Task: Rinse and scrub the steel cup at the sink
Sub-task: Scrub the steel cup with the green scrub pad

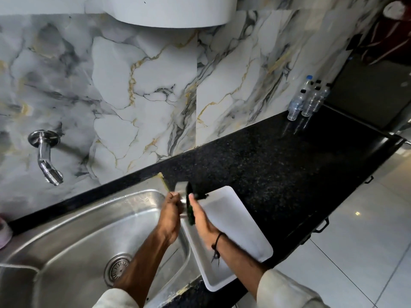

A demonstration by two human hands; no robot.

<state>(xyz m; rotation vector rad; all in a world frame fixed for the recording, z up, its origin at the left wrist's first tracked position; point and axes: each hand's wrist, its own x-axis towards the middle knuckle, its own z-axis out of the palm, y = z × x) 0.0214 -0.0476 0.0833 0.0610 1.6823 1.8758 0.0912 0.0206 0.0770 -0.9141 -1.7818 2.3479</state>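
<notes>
The steel cup [181,191] is held over the right rim of the steel sink [73,221], between both hands. My left hand [170,216] grips it from the left side. My right hand [200,216] holds a dark green scrub pad [190,213] pressed against the cup's right side. Most of the cup is hidden behind the fingers and the pad. The chrome wall tap [47,161] sits far to the left, and no water stream shows under it.
A white rectangular tray [240,230] lies on the black granite counter [278,156] just right of the sink, under my right wrist. Several clear plastic bottles [308,100] stand at the counter's far end. The sink drain [116,268] is below my left forearm. A pink object [4,233] sits at the left edge.
</notes>
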